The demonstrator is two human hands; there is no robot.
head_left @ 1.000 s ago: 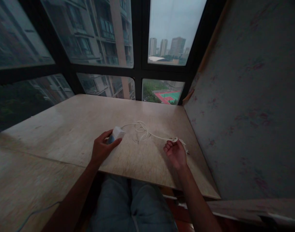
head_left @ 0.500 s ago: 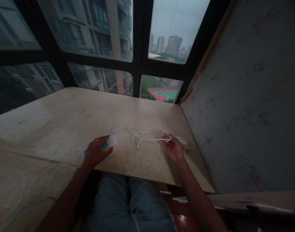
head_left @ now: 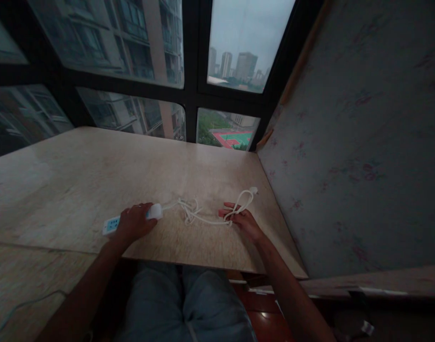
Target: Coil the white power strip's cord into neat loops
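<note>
My left hand (head_left: 134,222) is wrapped over a white power strip (head_left: 155,212) with blue socket faces, which lies on the table near its front edge. From the strip's right end a white cord (head_left: 189,212) runs into a loose tangle on the tabletop. My right hand (head_left: 241,219) has the cord across its fingers, held just above the table. Past those fingers the cord makes a loop, and its plug (head_left: 253,190) points away toward the wall.
The pale tabletop (head_left: 139,161) reaches back to dark-framed windows (head_left: 191,71). A wall with floral paper (head_left: 331,180) closes off the right side. A thin grey cable (head_left: 32,300) lies at the lower left. My legs (head_left: 182,299) are below the table's front edge.
My right hand has turned and come left, and the cord between the hands has gone slack, its tangle shifting. The plug end now stands up farther back. My left hand still grips the strip.
</note>
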